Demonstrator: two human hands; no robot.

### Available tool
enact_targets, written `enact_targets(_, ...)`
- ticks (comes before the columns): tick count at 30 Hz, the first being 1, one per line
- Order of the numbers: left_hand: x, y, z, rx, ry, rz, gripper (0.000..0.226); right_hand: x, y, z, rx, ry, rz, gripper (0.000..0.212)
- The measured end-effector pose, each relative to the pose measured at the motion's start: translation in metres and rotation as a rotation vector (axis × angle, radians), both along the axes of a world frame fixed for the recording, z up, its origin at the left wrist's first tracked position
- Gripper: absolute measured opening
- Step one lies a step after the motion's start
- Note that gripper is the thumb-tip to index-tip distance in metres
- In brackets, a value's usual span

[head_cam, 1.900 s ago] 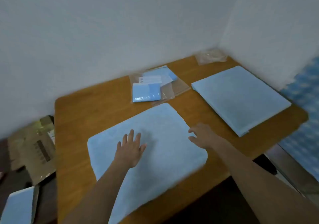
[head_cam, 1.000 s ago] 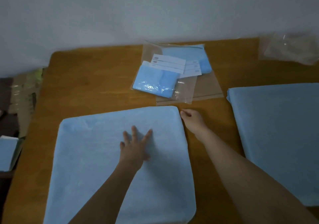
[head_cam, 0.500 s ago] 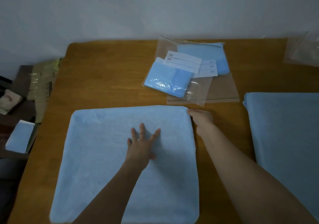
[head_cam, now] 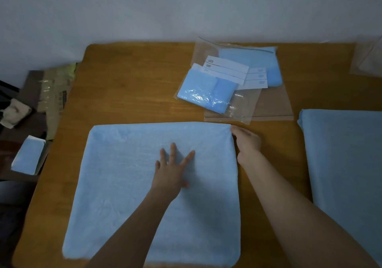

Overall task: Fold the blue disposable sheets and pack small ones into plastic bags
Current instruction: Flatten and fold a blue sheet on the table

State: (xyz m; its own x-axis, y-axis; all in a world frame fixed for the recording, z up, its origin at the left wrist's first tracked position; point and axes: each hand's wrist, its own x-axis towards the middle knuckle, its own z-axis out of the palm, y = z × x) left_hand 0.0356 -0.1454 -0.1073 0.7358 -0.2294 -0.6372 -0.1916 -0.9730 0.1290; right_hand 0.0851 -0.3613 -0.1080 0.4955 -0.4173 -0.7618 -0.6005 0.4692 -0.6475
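Note:
A large folded blue sheet [head_cam: 128,185] lies flat on the wooden table [head_cam: 128,86] in front of me. My left hand [head_cam: 172,170] presses on its middle with fingers spread and straight. My right hand [head_cam: 247,140] is at the sheet's far right corner, fingers curled onto the edge there. Behind the sheet lie clear plastic bags [head_cam: 266,106]; one bagged small blue sheet [head_cam: 203,91] sits on top with white labels [head_cam: 227,69], and another bagged blue sheet [head_cam: 256,61] lies farther back.
A second large blue sheet [head_cam: 347,154] covers the table's right side. Another clear bag [head_cam: 368,59] lies at the far right corner. Left of the table are a cardboard box [head_cam: 55,94] and a small folded blue sheet [head_cam: 29,157]. A white wall stands behind.
The view has swung down and squared up on the table. My right hand slid along the sheet's right edge up to its far corner. My left hand stayed pressed on the middle.

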Motion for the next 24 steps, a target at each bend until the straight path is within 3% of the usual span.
enact_targets(6,-0.005,0.003,0.001,-0.064,-0.033,0.045,0.094,-0.016,-0.015,0.0,-0.11,-0.064,0.222,0.005)
enact_targets(11,-0.023,-0.009,0.002,-0.166,-0.062,0.042,0.093,-0.038,-0.015,-0.015,-0.238,-0.017,0.365,0.022)
enact_targets(19,-0.038,-0.028,0.0,-0.138,0.006,0.064,0.089,-0.044,-0.013,-0.011,-0.153,0.029,0.163,0.004)
enact_targets(24,-0.04,-0.028,0.001,-0.136,0.001,0.083,0.089,-0.061,-0.018,-0.009,-0.095,-0.113,0.147,0.009)
